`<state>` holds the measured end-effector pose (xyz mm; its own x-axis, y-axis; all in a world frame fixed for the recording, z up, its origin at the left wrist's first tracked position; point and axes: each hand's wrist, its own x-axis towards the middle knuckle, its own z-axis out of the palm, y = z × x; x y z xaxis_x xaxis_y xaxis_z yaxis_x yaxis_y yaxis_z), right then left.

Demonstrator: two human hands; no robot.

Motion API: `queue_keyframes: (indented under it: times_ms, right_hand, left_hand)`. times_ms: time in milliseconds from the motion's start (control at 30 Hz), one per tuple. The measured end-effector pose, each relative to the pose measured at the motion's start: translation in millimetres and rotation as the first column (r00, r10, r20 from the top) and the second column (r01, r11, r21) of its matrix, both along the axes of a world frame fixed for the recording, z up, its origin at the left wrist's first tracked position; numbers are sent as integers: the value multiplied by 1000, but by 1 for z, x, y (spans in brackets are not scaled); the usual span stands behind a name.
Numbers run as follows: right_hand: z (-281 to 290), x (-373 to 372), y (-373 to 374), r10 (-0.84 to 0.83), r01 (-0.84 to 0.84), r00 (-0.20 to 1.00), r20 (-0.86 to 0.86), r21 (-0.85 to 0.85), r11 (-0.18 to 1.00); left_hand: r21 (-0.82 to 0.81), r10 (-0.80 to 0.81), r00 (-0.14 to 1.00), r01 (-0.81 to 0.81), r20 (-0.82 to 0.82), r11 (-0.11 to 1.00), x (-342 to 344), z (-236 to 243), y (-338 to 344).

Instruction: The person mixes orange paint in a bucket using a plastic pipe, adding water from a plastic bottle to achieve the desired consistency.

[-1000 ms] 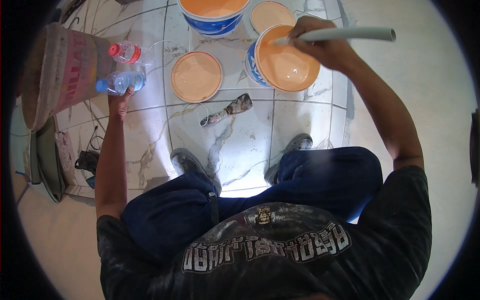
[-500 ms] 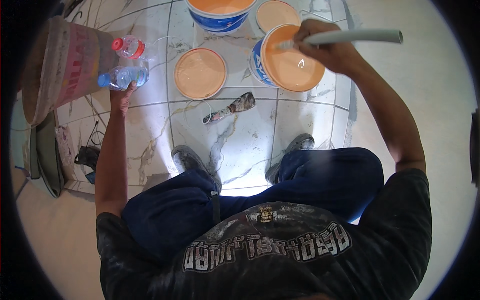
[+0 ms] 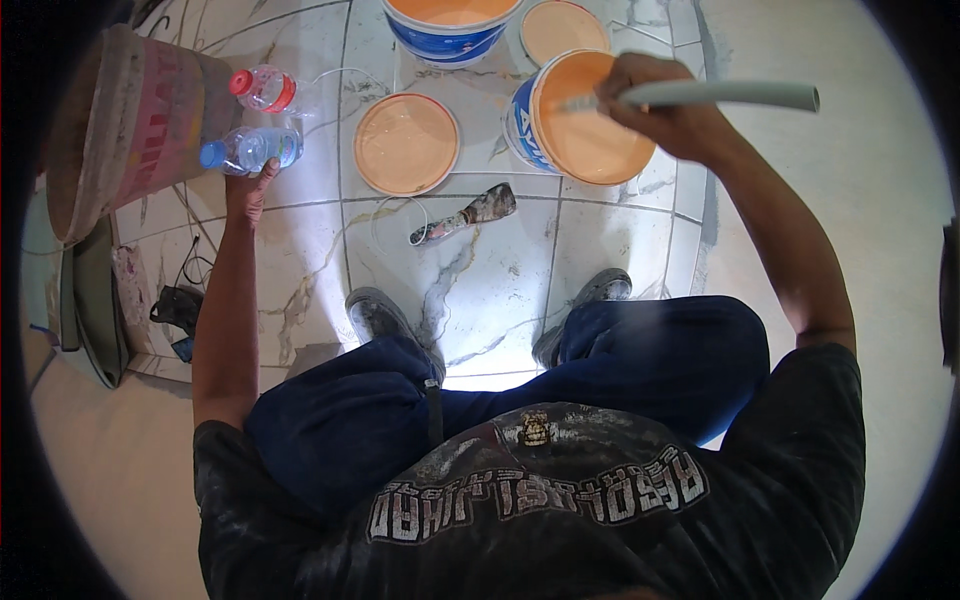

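Note:
My left hand (image 3: 254, 190) is closed around a clear plastic bottle with a blue cap (image 3: 250, 152), thumb over its side. Just beyond it lies a second clear bottle with a red cap and red band (image 3: 268, 90). My right hand (image 3: 655, 108) grips a pale grey tube (image 3: 745, 95) whose free end sticks out to the right. Past my fingers, the tube's other end is blurred over the orange paint (image 3: 590, 145) inside a blue-and-white bucket (image 3: 521, 125). Whether that end dips into the paint, I cannot tell.
A big dirty bucket (image 3: 155, 130) lies tipped at the left. Orange-coated lids (image 3: 407, 144) (image 3: 564, 34) rest on the marble-look tiles, beside another paint bucket (image 3: 452, 42). A dirty scraper (image 3: 465, 214) lies ahead of my shoes (image 3: 380, 318). Dark cabled gear (image 3: 178, 308) sits left of my forearm.
My right hand and the tube have shifted slightly, and the tube's free end sits a little lower. The whole scene has moved slightly rightward in view. Both hands keep their grips.

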<state>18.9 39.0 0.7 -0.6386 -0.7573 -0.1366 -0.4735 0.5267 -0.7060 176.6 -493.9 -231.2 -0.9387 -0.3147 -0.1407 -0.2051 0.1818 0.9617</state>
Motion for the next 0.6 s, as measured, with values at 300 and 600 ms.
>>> queue_keyframes:
  times_ms: [300, 600]
  right_hand:
    - [10, -29, 40, -258, 262, 965, -49, 163, 951]
    - [12, 8, 34, 94, -101, 994, 56, 121, 988]
  left_hand:
    - [-44, -20, 1000, 20, 1, 999, -1, 0, -7]
    - [-29, 14, 999, -13, 37, 1000, -3, -5, -2]
